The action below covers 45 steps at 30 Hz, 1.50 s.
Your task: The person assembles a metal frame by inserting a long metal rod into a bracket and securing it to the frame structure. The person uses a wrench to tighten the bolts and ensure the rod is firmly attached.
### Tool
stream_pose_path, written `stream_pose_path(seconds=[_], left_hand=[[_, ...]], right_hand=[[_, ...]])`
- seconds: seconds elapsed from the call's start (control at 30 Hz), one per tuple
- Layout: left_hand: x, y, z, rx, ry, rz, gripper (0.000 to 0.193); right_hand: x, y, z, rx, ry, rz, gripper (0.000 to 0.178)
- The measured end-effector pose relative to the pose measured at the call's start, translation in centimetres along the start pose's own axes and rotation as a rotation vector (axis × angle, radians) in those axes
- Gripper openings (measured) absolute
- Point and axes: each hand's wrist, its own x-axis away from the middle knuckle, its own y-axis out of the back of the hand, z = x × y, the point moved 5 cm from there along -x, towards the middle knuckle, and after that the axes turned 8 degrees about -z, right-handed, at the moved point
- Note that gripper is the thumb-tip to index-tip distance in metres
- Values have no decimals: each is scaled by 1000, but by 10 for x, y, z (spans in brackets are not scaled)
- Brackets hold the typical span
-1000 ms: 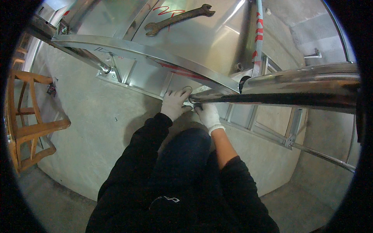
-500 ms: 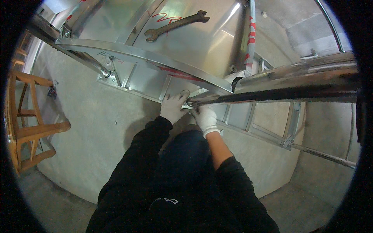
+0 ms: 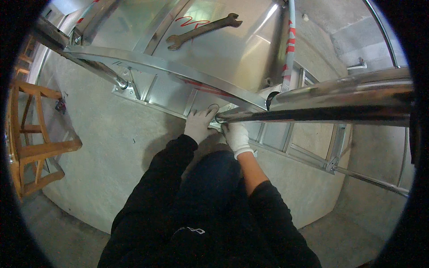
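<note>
Both my hands wear white gloves and work at the low end of a shiny metal post (image 3: pixel 277 115), where it meets the lower metal frame (image 3: pixel 172 110). My left hand (image 3: pixel 199 127) lies against the frame just left of the post's foot, fingers together and bent over the frame's edge, thumb pointing toward the right hand. On the near right side of the foot, my right hand (image 3: pixel 237 138) has its fingers curled in close under the post. What the fingertips hold is hidden beneath the post and gloves. An open-ended wrench (image 3: pixel 204 31) rests on the metal sheet (image 3: pixel 223 51) above.
A bent metal rail (image 3: pixel 167 67) crosses above my hands. The thick metal tube (image 3: pixel 344 91) runs to the right. Another post foot (image 3: pixel 123 84) is bolted at the frame's left end. A wooden stool (image 3: pixel 40 143) stands at far left on the concrete floor (image 3: pixel 107 156).
The view has shifted slightly. My hands stay at the post's foot; the right fingers have moved a little, and the wrench lies where it was.
</note>
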Motion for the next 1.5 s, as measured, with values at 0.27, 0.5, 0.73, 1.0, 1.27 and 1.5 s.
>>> stream_pose_path(seconds=[0.27, 0.5, 0.73, 1.0, 1.27, 1.5], left_hand=[[-2, 1, -2, -27, 5, 46, 90], [-1, 3, -1, -8, 1, 1, 90], [0, 0, 1, -16, -3, -21, 89], [0, -2, 0, 0, -19, -33, 90], [0, -2, 3, -38, -5, 0, 91], [0, -2, 1, -7, -46, -90, 90]], right_hand=[[-2, -5, -18, -118, -84, 141, 29], [-4, 8, 1, 183, 38, 161, 28], [-4, 0, 4, 172, -68, 132, 30], [6, -1, -9, 43, 70, 62, 29], [1, 6, -2, 18, -37, 71, 28], [3, 6, -7, -93, 23, 40, 29]])
